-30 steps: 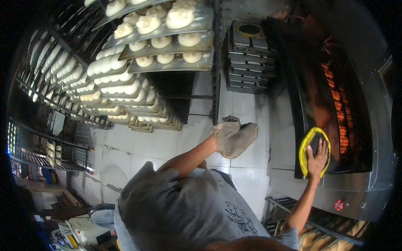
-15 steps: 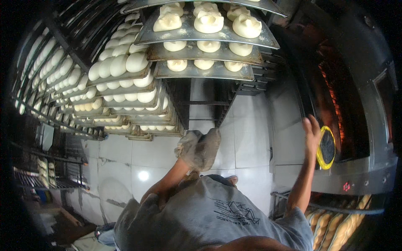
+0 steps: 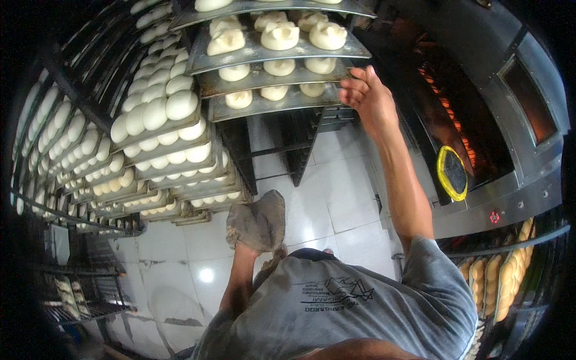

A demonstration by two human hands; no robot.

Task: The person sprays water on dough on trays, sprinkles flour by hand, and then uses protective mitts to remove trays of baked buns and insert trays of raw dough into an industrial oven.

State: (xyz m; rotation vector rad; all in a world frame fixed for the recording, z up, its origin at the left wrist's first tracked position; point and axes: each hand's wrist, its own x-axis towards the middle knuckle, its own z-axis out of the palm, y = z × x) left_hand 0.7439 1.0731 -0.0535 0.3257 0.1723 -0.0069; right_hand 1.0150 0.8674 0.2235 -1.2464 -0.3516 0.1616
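Right grip, loosely apart, hovers beside a tray; likely pickup needs level support; mitted left grip, closure hidden.

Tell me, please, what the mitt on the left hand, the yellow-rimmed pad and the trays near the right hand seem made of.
The mitt looks like thick, matte cloth, judging by its soft folds. The pad is perhaps fabric too: dull and dark inside its rim. The trays look like thin metal, with a greyish sheen.
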